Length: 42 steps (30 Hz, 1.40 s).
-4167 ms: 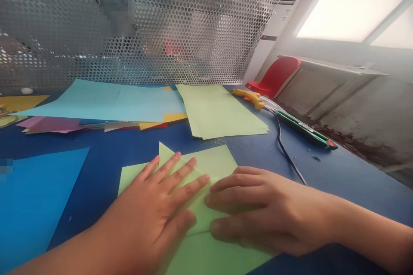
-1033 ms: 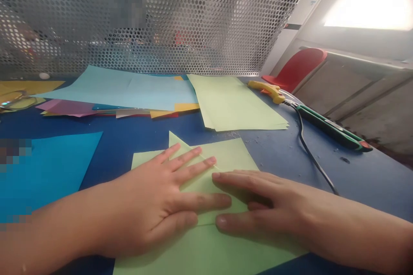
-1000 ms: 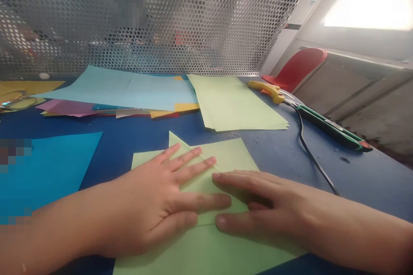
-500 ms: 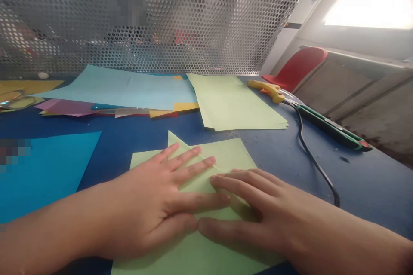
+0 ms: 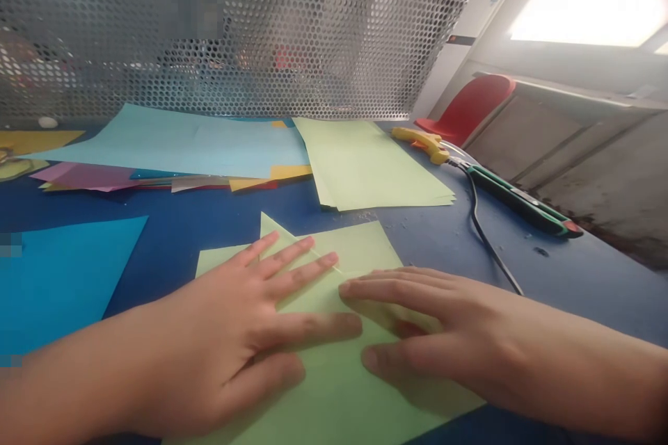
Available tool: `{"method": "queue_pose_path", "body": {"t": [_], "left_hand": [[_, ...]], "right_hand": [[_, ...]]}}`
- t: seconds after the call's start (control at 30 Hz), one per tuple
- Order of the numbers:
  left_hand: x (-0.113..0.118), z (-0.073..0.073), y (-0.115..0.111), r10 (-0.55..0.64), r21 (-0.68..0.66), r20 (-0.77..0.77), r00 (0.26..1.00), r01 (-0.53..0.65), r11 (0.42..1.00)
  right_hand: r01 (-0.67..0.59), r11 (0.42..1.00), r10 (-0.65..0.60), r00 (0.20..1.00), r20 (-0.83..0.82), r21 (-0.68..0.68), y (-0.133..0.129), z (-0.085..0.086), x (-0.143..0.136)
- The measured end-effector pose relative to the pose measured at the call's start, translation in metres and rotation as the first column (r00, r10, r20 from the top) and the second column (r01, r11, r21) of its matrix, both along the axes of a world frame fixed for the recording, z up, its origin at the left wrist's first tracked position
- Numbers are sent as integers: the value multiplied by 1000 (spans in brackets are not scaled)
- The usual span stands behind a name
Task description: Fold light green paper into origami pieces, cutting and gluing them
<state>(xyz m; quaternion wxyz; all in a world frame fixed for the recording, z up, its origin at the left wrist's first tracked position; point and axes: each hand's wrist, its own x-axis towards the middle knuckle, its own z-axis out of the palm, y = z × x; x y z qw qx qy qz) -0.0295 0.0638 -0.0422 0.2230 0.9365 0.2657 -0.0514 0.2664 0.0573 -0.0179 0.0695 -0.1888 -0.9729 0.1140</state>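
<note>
Light green paper [image 5: 313, 396] lies on the blue table in front of me, with a folded piece whose pointed corner [image 5: 267, 224] sticks up past the far edge. Flat on the paper rests my left hand [image 5: 271, 320], its fingers spread. My right hand [image 5: 428, 313] touches the paper's right part with its fingertips, the thumb held apart from the fingers. Between the two hands a strip of green surface shows. Both palms hide parts of the fold.
Behind are a stack of light green sheets [image 5: 376, 167] and a pale blue sheet [image 5: 209, 146] over several coloured papers. A bright blue sheet [image 5: 62, 278] lies left. A yellow-handled tool [image 5: 425, 142], a green-and-black tool [image 5: 522, 200] and a black cable [image 5: 485, 240] lie right. A perforated metal panel [image 5: 292, 21] stands behind.
My right thumb has moved away from the left thumb, and the right hand sits slightly farther right. My left hand stays flat on the paper. The whole view has shifted a little.
</note>
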Motion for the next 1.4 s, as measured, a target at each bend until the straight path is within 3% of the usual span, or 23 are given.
{"method": "queue_pose_path", "body": {"t": [0.17, 0.4, 0.5, 0.63, 0.83, 0.97, 1.13, 1.3, 1.4], "left_hand": [[0, -2, 1, 33, -8, 8, 999, -33, 999], [0, 0, 0, 121, -65, -5, 993, -121, 990], [-2, 3, -1, 190, -131, 2, 982, -188, 973], [-1, 5, 1, 197, -217, 33, 980, -186, 958], [0, 2, 3, 146, -128, -23, 989, -148, 981], [-2, -2, -1, 161, -42, 29, 986, -160, 986], [-4, -3, -1, 129, -53, 57, 990, -126, 991], [-4, -2, 2, 114, -89, 51, 992, -109, 990], [-4, -4, 1, 115, -58, 79, 990, -111, 992]], "right_hand": [[-20, 1000, 20, 1000, 1, -7, 5, 1, 4], [-65, 990, 73, 995, 61, -125, 14, 11, 16], [-60, 982, 77, 993, 88, -177, 16, 14, 16], [-40, 969, 61, 995, 80, -243, 19, 16, 15], [33, 950, -36, 999, -5, -309, 25, 14, 29], [109, 918, -151, 985, -81, -381, 25, 9, 31], [69, 978, -105, 979, -173, -198, 11, 1, 4], [0, 1000, 0, 1000, -10, -13, -6, -8, -17], [28, 1000, -28, 1000, 3, 9, -7, -14, -17]]}}
